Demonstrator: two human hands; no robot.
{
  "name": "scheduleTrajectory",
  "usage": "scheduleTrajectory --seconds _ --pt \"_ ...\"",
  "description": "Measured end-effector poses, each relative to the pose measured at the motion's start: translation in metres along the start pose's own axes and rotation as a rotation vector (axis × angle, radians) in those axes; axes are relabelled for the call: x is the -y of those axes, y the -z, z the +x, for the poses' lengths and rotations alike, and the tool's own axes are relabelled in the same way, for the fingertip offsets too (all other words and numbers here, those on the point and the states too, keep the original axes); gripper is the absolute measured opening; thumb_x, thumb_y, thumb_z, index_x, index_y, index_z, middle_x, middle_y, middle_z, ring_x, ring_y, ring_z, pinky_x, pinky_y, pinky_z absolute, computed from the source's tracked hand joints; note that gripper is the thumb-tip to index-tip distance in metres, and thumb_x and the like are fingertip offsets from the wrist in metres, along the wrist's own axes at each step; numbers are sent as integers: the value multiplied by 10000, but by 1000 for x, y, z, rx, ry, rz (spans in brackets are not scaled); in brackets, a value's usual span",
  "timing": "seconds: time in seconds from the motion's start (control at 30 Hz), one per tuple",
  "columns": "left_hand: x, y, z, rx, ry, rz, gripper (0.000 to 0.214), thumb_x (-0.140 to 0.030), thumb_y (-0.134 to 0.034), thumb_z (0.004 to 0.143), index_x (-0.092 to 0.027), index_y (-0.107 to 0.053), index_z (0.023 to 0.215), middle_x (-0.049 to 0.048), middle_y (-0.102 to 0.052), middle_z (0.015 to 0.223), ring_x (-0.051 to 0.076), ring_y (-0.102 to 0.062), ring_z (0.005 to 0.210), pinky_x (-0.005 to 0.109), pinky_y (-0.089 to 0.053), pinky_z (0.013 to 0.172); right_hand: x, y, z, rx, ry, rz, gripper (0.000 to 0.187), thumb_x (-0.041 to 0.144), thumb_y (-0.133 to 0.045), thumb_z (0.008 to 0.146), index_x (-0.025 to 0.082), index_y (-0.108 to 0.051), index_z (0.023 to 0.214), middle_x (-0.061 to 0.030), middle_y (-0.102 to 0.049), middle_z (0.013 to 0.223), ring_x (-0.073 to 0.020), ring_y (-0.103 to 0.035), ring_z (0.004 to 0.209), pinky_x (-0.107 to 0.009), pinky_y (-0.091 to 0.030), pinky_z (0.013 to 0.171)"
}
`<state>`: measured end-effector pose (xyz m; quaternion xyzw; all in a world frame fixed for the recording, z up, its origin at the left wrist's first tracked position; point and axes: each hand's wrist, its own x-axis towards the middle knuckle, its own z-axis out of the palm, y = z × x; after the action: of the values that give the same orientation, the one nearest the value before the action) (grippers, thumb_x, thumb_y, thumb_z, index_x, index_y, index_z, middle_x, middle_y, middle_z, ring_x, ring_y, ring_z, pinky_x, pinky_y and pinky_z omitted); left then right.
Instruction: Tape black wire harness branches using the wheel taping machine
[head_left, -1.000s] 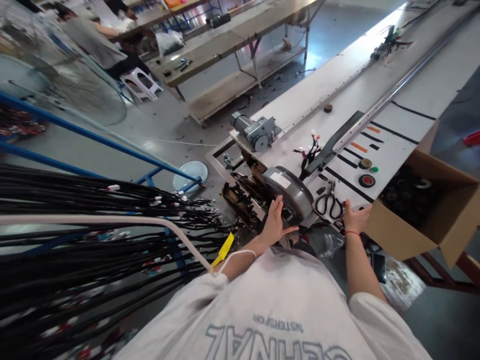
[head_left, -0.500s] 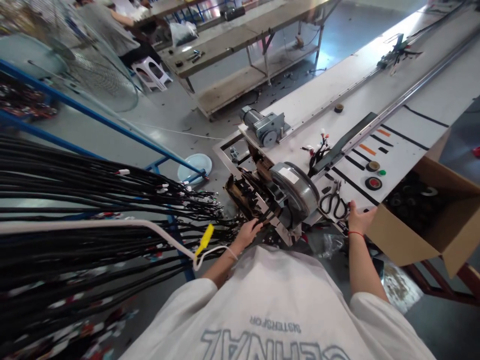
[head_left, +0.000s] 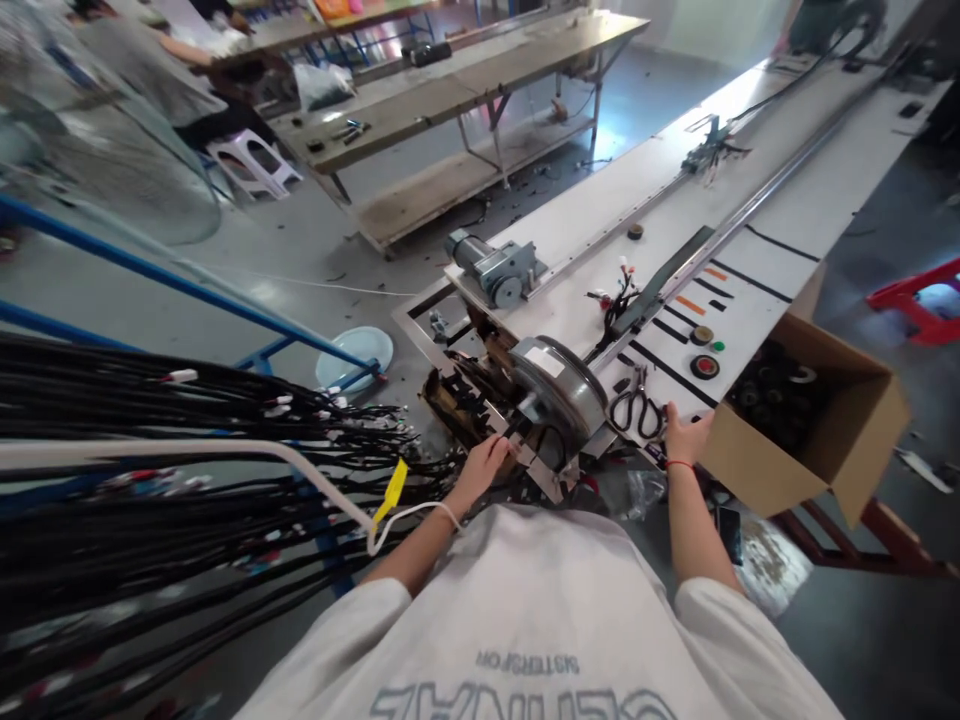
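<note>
My left hand (head_left: 482, 472) is at the near end of the machine, with its fingers closed at a dark part beside the metal frame. What lies in the fingers is too small to make out. Just beyond stands a round grey taping wheel (head_left: 564, 390) with a white label. My right hand (head_left: 685, 440) rests on the front edge of the white bench (head_left: 667, 385), thumb apart from the fingers, holding nothing visible. Black-handled scissors (head_left: 637, 408) lie left of it. Tape rolls (head_left: 704, 367) and black and orange strips are on the bench farther back.
An open cardboard box (head_left: 840, 440) with dark items stands right of the bench. Many black cable bundles (head_left: 150, 410) hang on a blue rack (head_left: 187, 290) at left. A motor (head_left: 495, 268) sits at the bench's far corner. A person (head_left: 150, 70) sits by a worktable behind.
The view has turned right, so the scene sits farther left and a red stool appears at the right edge. Both hands remain at nearly the same places on the machine and bench.
</note>
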<state>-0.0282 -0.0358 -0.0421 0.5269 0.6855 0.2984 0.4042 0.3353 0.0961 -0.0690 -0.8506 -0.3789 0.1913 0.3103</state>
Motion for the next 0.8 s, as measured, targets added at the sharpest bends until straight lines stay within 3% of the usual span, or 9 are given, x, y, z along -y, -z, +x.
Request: scheduleTrajectory --seconds 0.23,0.47,0.57,0.73,0.8 --pt "-17 -2 27 8 -68 -40 407 -545 -422 905 -181 -590 840 30 -646 723 174 -602 711 278 -463 694 -5 -2 1 -13 6 6 1047 660 -579 748 -1 -235 1482 -303 -385 1423 -399 -404 1297 -492 -314 1071" --pt "-26 -4 41 259 177 -294 537 -695 -420 851 -178 -506 731 -80 -349 474 78 -329 413 215 -275 431 -3 0 2 -9 11 -11 1026 632 -590 765 -7 -231 1484 -307 -400 1410 -408 -402 1298 -512 -317 1068" --pt "-29 -2 42 232 266 -376 538 -704 -450 837 -178 -492 735 -92 -307 498 60 -287 410 204 -244 420 -3 -1 2 -9 14 -20 1018 626 -591 770 -6 -232 1483 -308 -390 1419 -412 -394 1304 -521 -312 1071" --pt "-27 3 43 255 175 -437 559 -709 -495 818 -155 -535 754 -75 -346 523 63 -320 453 215 -314 455 -4 -2 3 -16 29 -24 1004 626 -584 784 -11 -236 1477 -309 -371 1434 -407 -383 1315 -516 -305 1081" --pt "-24 2 42 292 123 -456 587 -721 -510 804 -139 -579 824 -42 -443 563 83 -407 504 239 -407 523 -5 -3 4 -23 31 -21 1010 634 -585 780 -19 -242 1471 -315 -375 1428 -411 -383 1314 -523 -304 1079"
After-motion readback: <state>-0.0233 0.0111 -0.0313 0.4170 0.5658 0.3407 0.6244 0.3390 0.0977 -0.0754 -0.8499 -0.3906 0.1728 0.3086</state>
